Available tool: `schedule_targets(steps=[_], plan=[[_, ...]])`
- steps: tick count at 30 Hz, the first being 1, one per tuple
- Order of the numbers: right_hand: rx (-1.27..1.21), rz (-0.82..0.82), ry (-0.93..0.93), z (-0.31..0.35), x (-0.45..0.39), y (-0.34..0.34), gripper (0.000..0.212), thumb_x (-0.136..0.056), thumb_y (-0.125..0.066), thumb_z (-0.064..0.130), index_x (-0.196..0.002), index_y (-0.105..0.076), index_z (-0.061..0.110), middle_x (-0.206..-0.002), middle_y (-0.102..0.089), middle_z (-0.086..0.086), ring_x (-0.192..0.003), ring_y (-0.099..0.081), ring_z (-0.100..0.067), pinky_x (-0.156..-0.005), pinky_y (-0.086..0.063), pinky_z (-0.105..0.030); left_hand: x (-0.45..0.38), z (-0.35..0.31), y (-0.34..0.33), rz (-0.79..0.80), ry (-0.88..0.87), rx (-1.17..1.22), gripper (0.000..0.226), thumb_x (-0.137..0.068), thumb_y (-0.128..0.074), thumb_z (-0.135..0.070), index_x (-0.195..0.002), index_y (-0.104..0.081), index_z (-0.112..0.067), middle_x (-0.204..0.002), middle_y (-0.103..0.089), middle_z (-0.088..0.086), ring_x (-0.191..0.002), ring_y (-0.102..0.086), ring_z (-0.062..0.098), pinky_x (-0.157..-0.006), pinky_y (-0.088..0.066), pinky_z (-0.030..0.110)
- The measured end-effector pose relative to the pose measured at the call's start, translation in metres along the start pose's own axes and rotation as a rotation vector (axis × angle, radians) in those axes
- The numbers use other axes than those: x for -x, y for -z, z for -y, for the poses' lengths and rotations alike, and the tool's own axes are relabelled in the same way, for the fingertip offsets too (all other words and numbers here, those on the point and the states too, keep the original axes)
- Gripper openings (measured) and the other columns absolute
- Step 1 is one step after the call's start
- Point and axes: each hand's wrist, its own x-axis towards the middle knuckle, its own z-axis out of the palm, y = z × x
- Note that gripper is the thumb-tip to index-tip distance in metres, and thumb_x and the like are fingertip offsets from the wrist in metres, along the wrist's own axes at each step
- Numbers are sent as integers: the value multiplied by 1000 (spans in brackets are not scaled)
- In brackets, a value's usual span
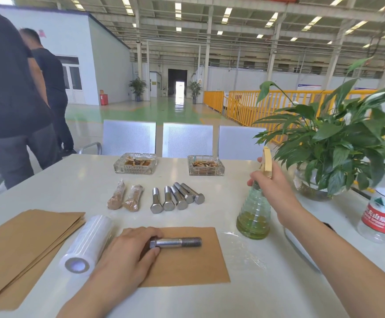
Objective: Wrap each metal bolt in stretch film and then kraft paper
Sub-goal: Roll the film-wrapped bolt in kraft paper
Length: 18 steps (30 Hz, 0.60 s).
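My left hand (127, 251) rests on a sheet of kraft paper (186, 260) lying near the desk's (76, 180) front edge; its thumb and fingers pinch the hex head of a bolt (176, 242), which lies flat on the sheet with its threaded end pointing toward the right edge. My right hand (273, 183) grips the neck of a spray bottle (254, 214) standing upright on the desk just beside the sheet's right side, fingers curled round the trigger head; the bottle holds a greenish liquid. A loose piece of clear film (242, 251) lies on the desk in front of the bottle. A roll of stretch film (88, 244) lies just left of my left hand, touching a stack of kraft paper sheets (26, 239) at the front left corner. At mid-desk, five bare bolts (177, 198) lie side by side, with two wrapped bolts (126, 197) to their left. Two glass ashtrays (136, 163) sit near the far edge. A potted plant (331, 143) and a water bottle (384, 207) stand along the right edge.
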Motion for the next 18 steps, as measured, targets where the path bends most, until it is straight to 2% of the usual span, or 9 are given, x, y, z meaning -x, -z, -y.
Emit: schedule_targets(steps=[2,7,14,18], plan=[[-19,-17,10,-3,1,-5,40,-92,-55,21,-125,-51,43,-83,-75,-5,-86,-62,-17,-82,-44,-36,0,0,0,-2,-11,3,22,-98,-60,-31,-116,-59,-43,-102,-61,-29,-102,-52,2,-87,-44,24],[-56,-49,20,-4,1,-10,38,-87,-51,23,-114,-50,49,-76,-74,-6,-76,-63,-17,-78,-47,-37,1,0,0,-25,-9,30,20,-98,-59,-23,-111,-59,-38,-100,-61,-23,-99,-54,5,-87,-45,28],[-61,-66,2,1,6,-11,40,-78,-53,31,-115,-52,48,-68,-71,-1,-80,-65,-23,-91,-52,-51,-1,-3,0,-56,-16,21,8,-97,-62,-38,-105,-61,-38,-89,-57,-18,-92,-51,3,-83,-45,29],[-35,-87,12,3,9,-13,36,-83,-59,28,-111,-52,50,-69,-71,0,-74,-65,-17,-89,-53,-51,-1,-1,-1,-64,-25,-2,7,-97,-60,-42,-104,-59,-40,-87,-55,-21,-90,-51,2,-81,-45,27]])
